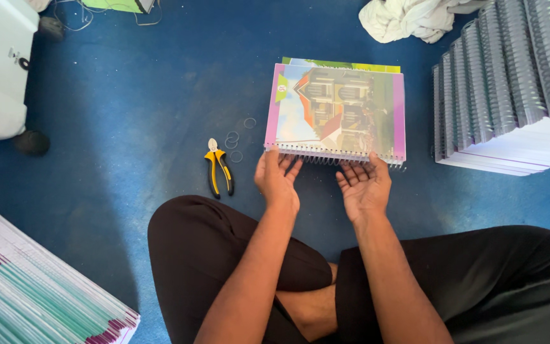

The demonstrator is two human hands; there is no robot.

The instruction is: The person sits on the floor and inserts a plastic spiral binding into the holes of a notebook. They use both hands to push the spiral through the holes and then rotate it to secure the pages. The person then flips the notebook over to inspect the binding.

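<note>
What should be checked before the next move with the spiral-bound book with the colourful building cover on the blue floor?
1. Left hand on the wire spiral of the spiral-bound book with the colourful building cover: ok, fingers reach its near edge.
2. Right hand at the same edge: ok, palm up, fingers at the coil.
3. Book lying flat on the blue floor: ok.
4. Spiral fully closed through all holes: cannot tell.
5. Yellow-handled pliers nearby: ok, lying left of the left hand, untouched.
6. Loose wire rings apart from the book: ok.
</note>
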